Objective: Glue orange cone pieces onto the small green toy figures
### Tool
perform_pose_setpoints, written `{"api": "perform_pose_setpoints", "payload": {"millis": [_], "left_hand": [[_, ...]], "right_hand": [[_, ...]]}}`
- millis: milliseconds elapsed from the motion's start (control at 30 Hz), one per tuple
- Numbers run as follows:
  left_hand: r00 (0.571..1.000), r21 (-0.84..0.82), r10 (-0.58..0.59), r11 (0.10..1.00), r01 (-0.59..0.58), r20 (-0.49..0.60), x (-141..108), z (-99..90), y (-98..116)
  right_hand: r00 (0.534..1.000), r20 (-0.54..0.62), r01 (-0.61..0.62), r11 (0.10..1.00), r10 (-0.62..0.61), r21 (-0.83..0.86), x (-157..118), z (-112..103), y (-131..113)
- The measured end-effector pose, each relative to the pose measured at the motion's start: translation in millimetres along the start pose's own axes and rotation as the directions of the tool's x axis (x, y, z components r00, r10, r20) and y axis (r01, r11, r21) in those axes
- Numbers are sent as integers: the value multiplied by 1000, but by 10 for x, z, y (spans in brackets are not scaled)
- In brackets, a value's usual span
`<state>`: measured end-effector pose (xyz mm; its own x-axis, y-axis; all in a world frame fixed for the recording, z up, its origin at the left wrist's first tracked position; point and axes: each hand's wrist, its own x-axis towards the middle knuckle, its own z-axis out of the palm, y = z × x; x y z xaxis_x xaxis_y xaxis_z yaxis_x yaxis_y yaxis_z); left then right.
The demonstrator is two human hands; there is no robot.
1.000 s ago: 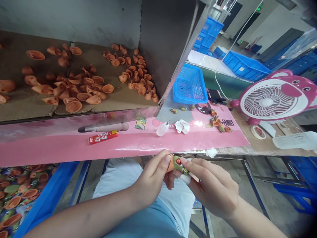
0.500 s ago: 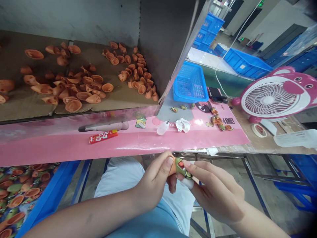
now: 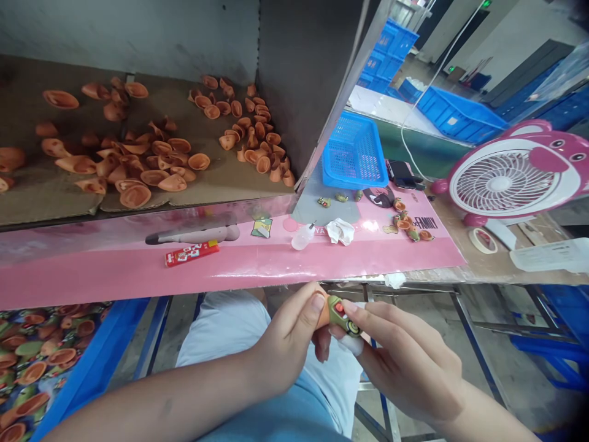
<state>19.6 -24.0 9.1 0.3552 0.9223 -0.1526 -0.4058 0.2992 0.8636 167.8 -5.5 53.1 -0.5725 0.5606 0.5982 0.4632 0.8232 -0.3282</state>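
Above my lap, both hands hold a small figurine made of an orange clay part (image 3: 324, 314) and a green painted part (image 3: 339, 312) with a red spot and a ringed eye. My left hand (image 3: 294, 325) is closed round the orange end, thumb on top. My right hand (image 3: 405, 344) pinches the green end, its forefinger by the red spot. White wraps (image 3: 353, 345) cover some of the right fingertips. How the two parts join is partly hidden by the fingers.
Orange clay pieces (image 3: 138, 159) lie on a cardboard-lined shelf. On the pink mat are a squeeze bottle (image 3: 302, 237), crumpled tissue (image 3: 340, 231), a red tube (image 3: 192, 253), a blue basket (image 3: 354, 153) and several figurines (image 3: 405, 224). A pink fan (image 3: 501, 178) stands right; a blue crate (image 3: 92, 362) sits lower left.
Both hands and the figurine have shifted very slightly to the right. The grip on it looks the same.
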Motion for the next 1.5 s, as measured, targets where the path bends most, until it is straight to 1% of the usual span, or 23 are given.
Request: {"api": "perform_pose_setpoints", "payload": {"millis": [267,400,500,567,667,800,867,933,1033,1133,1200,1233,1300,1367,1400,1433,1500], "left_hand": [[1000,-15,-27,1000,27,-4,0,1,-13],[999,-18,-27,999,26,-19,10,7,-9],[999,-37,-33,999,31,-31,17,5,-34],[998,-78,-48,996,45,-39,33,-4,-61],[995,-184,-96,979,88,-36,81,-28,-90],[977,-261,-213,945,197,-32,149,-50,-67],[967,-263,-255,934,241,-22,165,-50,-40],[962,-250,-271,934,257,-26,170,-45,-17],[961,-204,-273,944,260,-39,173,-43,2],[962,-145,-272,954,264,-35,184,-57,4],[971,-101,-231,969,225,-53,191,-78,2],[980,-64,-187,981,183,-72,192,-93,3],[990,40,-48,998,53,-131,187,-129,12],[975,171,123,981,-91,-185,169,-166,32],[962,233,195,961,-149,-191,157,-182,44],[950,288,253,938,-194,-182,144,-193,55],[938,383,318,890,-245,-139,120,-200,71]], "right_hand": [[1000,-12,5,1000,-5,0,-22,16,21],[1000,4,-12,1000,12,8,-40,26,28],[1000,12,-20,1000,20,16,-47,39,42],[999,22,-23,1000,23,16,-52,52,66],[997,70,-26,999,24,24,-72,67,126],[982,191,-9,1000,14,-25,-98,47,200],[974,228,10,998,3,-57,-95,23,216],[971,239,25,997,-6,-74,-83,4,221],[977,211,40,995,-21,-89,-73,2,222],[983,181,27,996,-10,-90,-91,26,235],[985,169,-5,997,18,-74,-109,42,246],[986,160,-30,998,39,-59,-115,46,250],[984,134,-117,993,116,-2,-114,43,254],[959,114,-271,956,258,114,-96,29,253],[931,114,-364,911,348,196,-83,21,251],[891,122,-454,843,438,287,-70,13,250],[791,169,-591,661,588,462,-48,4,250]]}}
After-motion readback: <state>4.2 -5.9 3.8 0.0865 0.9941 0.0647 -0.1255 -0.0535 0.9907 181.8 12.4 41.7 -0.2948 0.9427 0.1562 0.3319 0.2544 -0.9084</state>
